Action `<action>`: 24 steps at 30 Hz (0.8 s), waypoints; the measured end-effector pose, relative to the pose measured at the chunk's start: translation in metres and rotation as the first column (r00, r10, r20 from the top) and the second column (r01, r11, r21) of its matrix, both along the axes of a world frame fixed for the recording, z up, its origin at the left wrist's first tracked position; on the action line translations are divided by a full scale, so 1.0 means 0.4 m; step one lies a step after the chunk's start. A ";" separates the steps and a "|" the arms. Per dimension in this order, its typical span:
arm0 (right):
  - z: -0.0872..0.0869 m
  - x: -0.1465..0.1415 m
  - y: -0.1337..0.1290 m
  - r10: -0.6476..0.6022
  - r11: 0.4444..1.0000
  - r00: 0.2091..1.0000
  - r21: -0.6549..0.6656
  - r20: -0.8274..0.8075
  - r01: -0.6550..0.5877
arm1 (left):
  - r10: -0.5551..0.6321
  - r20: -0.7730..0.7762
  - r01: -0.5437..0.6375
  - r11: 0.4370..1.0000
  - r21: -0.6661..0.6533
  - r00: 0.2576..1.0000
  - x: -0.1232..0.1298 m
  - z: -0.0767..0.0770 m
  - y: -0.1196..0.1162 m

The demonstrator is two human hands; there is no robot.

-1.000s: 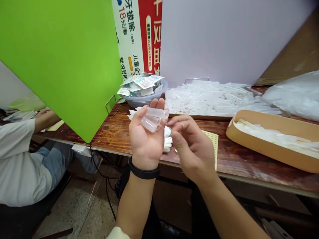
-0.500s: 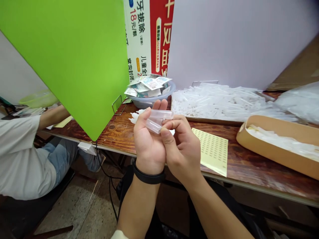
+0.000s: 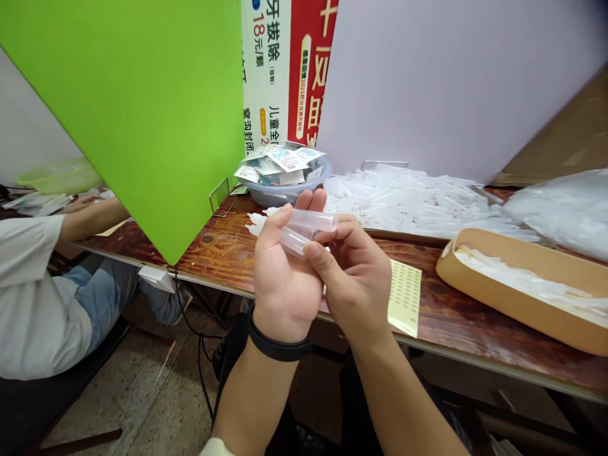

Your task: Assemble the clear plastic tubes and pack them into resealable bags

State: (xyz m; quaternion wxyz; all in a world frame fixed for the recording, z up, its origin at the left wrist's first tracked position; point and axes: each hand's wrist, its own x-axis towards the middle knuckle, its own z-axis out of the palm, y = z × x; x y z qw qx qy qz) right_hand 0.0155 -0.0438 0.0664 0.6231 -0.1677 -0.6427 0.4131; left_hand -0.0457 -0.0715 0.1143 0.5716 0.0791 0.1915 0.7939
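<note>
Several clear plastic tubes (image 3: 311, 221) with white pointed tips lie across my left hand (image 3: 287, 272), palm up, its thumb pressing over them. The tips stick out on the left, past the thumb. My right hand (image 3: 356, 272) closes its thumb and fingers at the right end of the tubes, touching the lower one. Part of what its fingers pinch is hidden. A yellow sticker sheet (image 3: 405, 297) with rows of small dots lies on the table, partly behind my right hand.
On the wooden table (image 3: 204, 253) stand a blue bowl (image 3: 280, 195) of packets, a tray heaped with clear tubes (image 3: 408, 199), and an orange bin (image 3: 513, 297). A green panel (image 3: 156, 126) stands left. Beyond it a person (image 3: 33, 285) sits. A plastic bag (image 3: 565, 209) lies right.
My right hand has shifted slightly right and its fingers have opened a little around the tube ends. The upper tube reaches further right. The view has turned slightly.
</note>
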 end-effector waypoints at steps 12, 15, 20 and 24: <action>-0.023 0.023 0.039 0.234 0.965 0.966 -0.091 -0.110 -0.245 | -0.002 -0.015 0.002 1.000 0.003 1.000 0.010 -0.008 -0.002; -0.050 0.070 0.057 0.119 0.990 0.989 -0.068 -0.091 -0.125 | 0.000 -0.046 0.002 0.999 0.039 0.999 0.019 -0.014 -0.001; -0.132 0.213 0.128 -0.247 0.969 0.932 0.092 0.265 0.231 | -0.012 -0.120 0.020 0.998 0.065 0.993 0.041 -0.046 0.016; -0.211 0.352 0.180 -0.340 0.940 0.658 0.219 0.671 0.263 | -0.175 -0.277 0.170 0.985 -0.039 0.945 0.101 -0.113 0.060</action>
